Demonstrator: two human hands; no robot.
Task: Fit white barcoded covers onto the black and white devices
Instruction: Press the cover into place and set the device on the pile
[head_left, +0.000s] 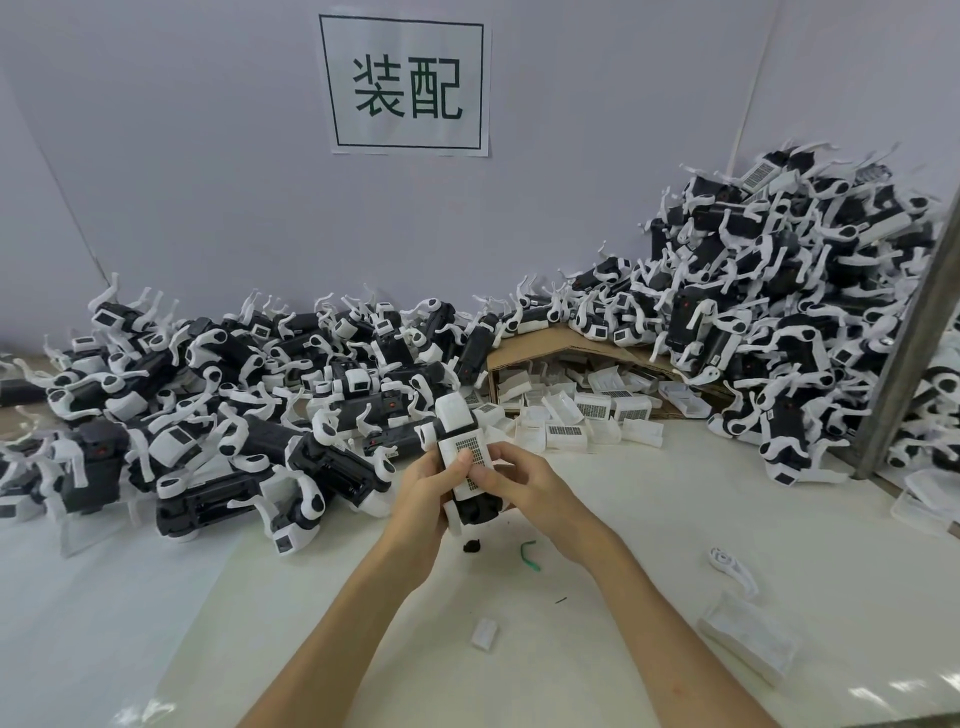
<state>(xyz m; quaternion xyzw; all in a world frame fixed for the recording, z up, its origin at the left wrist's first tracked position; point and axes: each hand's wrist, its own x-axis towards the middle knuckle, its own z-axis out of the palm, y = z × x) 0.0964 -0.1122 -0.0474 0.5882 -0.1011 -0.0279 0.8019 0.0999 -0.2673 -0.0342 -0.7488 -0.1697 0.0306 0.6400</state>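
Lower centre, on the pale worktop (623, 571): a small white piece (484, 633), lying loose. Just beyond it, a green scrap (530, 553) and a black bit (471, 545), near each other. Off at lower right, a pale plastic tray (748, 639) and a stray white arm part (730, 566).

Centre frame: black and white device (457, 421) held up off the worktop, pointing away. Left hand (431, 493) wrapped round its left side, fingers curled tight, thumb pressing on the white barcoded cover (470, 457) seated on top of the body. Right hand (524, 480) on the right side, fingers curled round the device, thumb at the cover's edge.

Behind, an open cardboard box (571, 345) spilling loose covers (592, 405). Left heap of devices (208, 415) low and wide; right heap of devices (779, 312) piled high against the wall. Upper centre, a paper sign (408, 83).
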